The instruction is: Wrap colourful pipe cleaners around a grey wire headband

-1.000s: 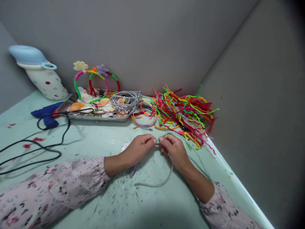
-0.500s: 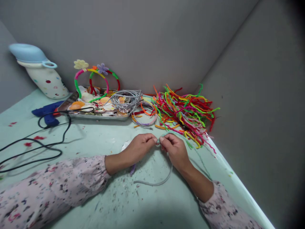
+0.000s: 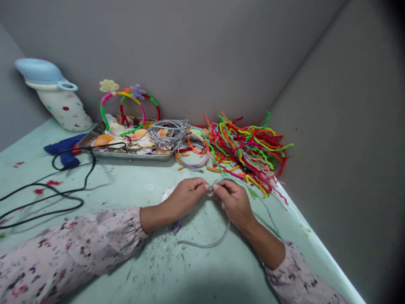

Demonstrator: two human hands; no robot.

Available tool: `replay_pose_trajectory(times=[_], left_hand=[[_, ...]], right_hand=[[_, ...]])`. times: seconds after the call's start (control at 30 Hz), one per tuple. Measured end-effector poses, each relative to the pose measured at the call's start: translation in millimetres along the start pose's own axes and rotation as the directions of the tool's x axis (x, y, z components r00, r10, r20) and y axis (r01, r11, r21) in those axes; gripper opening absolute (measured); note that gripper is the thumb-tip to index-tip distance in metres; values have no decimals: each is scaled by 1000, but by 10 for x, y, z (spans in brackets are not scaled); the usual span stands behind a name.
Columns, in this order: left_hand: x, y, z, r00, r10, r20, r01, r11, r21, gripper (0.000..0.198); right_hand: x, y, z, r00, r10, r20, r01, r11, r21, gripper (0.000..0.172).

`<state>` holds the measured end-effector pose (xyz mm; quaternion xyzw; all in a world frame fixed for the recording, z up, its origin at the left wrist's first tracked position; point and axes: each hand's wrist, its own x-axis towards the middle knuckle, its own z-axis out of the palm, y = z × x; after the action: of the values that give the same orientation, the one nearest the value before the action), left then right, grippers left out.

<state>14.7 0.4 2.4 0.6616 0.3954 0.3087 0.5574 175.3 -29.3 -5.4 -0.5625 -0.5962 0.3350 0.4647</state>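
My left hand (image 3: 187,195) is closed in a pinch, its fingertips almost meeting those of my right hand (image 3: 233,198), which is pinched too. A pale green pipe cleaner (image 3: 268,211) comes out over my right fingers and trails down to the right. From beneath the right hand a grey wire (image 3: 207,245) curves left across the table. Where the two meet between the fingertips, fingers cover most of it; the left pinch appears to be on the wire. Below my left wrist a fuzzy purple piece (image 3: 176,226) pokes out, and a white scrap (image 3: 167,193) lies behind that hand.
Beyond my hands lie a heap of coloured pipe cleaners (image 3: 247,147), wire rings (image 3: 193,154), and a metal tray (image 3: 136,156) holding shells, a grey wire coil (image 3: 169,131) and flowered hoops (image 3: 101,110). At left are a blue glue gun (image 3: 68,147), its black cord (image 3: 85,177) and a bottle (image 3: 63,107).
The pale green pipe cleaner now arches a little more visibly over my right fingers. Both hands keep their pinch in nearly the same place; the view has shifted slightly.
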Motion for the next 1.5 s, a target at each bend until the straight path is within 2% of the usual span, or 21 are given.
replay_pose_trajectory(times=[0.2, 0.33, 0.53, 0.73, 0.83, 0.97, 1.07, 1.13, 1.23, 1.37, 1.5], left_hand=[[1, -6, -2, 999, -39, 14, 39, 999, -14, 25], [0, -19, 0, 1000, -29, 5, 30, 999, -27, 25], [5, -22, 4, 998, -60, 5, 60, 997, -56, 25], [17, -23, 0, 997, -71, 5, 72, 995, -72, 24], [26, -46, -3, 998, -64, 1, 64, 994, -88, 24], [39, -53, -10, 997, -81, -7, 79, 989, -126, 25], [50, -35, -15, 994, -108, -21, 102, 979, -179, 25], [53, -23, -16, 993, -117, -30, 108, 973, -206, 25], [49, -12, -18, 994, -101, -33, 92, 975, -200, 24], [32, -13, -18, 997, -71, -23, 68, 990, -127, 24], [17, -28, -4, 998, -59, -23, 57, 996, -72, 23]], right_hand=[[-4, -7, -19, 998, -55, 31, 57, 996, -63, 22], [-7, -2, -39, 989, -140, 52, 148, 970, -194, 22], [13, -3, -47, 921, -375, 101, 387, 862, -327, 16], [14, -17, -95, 861, -469, 196, 508, 784, -356, 12], [23, -20, -152, 818, -498, 289, 576, 704, -416, 10], [29, -40, -201, 742, -520, 422, 669, 543, -508, 16], [11, -38, -195, 730, -508, 457, 679, 469, -565, 17], [3, -21, -180, 740, -534, 410, 667, 499, -553, 16], [11, 8, -155, 783, -553, 286, 620, 649, -440, 16], [34, 10, -110, 902, -412, 128, 430, 836, -339, 13], [39, 2, -65, 951, -272, 150, 305, 908, -286, 13]])
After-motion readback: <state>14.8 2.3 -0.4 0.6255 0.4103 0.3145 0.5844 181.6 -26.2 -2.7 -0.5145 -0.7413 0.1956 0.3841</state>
